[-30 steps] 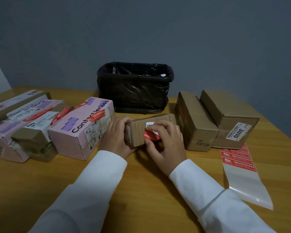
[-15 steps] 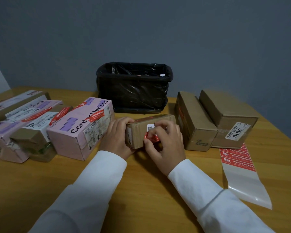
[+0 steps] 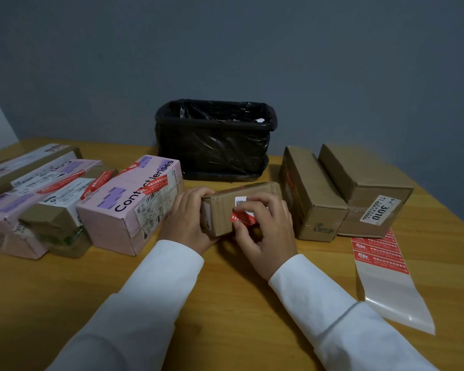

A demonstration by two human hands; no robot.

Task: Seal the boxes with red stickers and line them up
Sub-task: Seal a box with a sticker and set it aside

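**Hands press red sticker onto small box**

Left hand (image 3: pixel 188 215) grips the box (image 3: pixel 225 210) at the table's (image 3: pixel 225 303) centre, between the pink box (image 3: pixel 129 207) and two brown boxes (image 3: pixel 314 194). My right hand (image 3: pixel 263 231) pinches the sticker (image 3: pixel 243 220) against its near face. Sealing is under way, I judge; next I need to smooth it flat, then slide the box into line.

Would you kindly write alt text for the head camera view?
A person's left hand grips a small brown box while the right hand presses a red sticker onto it. Stickered pink boxes lie left, two brown boxes and a sticker sheet right.
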